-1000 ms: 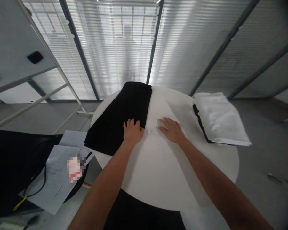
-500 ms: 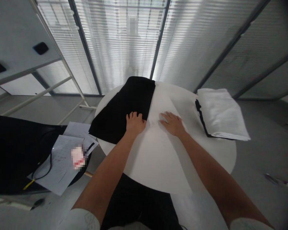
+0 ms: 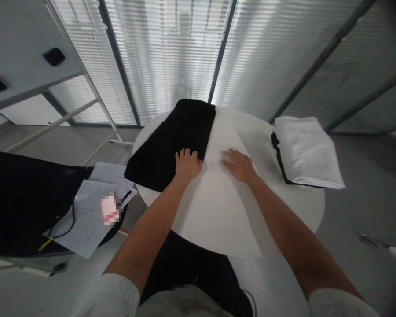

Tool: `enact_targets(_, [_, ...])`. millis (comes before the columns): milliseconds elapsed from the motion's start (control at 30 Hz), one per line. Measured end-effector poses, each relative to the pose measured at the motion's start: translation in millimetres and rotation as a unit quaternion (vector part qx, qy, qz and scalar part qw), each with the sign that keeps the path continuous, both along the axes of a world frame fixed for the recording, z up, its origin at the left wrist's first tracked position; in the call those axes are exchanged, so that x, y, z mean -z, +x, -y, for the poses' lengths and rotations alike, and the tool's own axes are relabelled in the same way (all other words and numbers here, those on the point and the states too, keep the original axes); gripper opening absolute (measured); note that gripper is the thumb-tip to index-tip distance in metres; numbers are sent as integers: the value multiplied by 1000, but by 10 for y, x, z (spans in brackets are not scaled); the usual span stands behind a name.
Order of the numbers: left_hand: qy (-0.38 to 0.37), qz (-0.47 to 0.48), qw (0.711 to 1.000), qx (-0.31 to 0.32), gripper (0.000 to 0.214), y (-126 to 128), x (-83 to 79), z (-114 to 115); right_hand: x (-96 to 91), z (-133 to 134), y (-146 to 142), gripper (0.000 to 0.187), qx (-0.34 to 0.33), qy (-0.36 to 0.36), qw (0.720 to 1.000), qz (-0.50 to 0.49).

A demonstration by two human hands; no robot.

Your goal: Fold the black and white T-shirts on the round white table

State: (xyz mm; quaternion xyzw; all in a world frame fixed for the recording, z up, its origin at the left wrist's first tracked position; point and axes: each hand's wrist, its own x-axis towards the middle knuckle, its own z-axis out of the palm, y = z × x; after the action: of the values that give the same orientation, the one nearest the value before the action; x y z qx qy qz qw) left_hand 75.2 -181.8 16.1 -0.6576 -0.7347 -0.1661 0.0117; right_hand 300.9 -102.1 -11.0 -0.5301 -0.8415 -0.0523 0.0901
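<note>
A dark folded cloth, perhaps a garment, lies flat on the left part of the round white table. My left hand rests palm down on its right edge, fingers stretched over the black fabric and gripping nothing. To the right, my right hand lies on the bare white tabletop with its fingers spread. A gap of white surface separates the two hands. On the table's right side sits a folded white cloth with black material along its left and lower edges.
At the left stands a black-topped surface with printed papers, a dark cord and a blurred pinkish item. A white metal frame rises behind it. Windows with blinds line the far side.
The view has shifted slightly, so everything sits a little higher in the picture. Both hands stay in the same places on the cloth and the table.
</note>
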Motion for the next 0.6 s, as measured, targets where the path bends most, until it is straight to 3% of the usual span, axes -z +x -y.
enact_targets(600, [10, 36, 999, 4, 30, -33, -25, -11, 2, 10, 20, 59, -5, -28, 1000, -7])
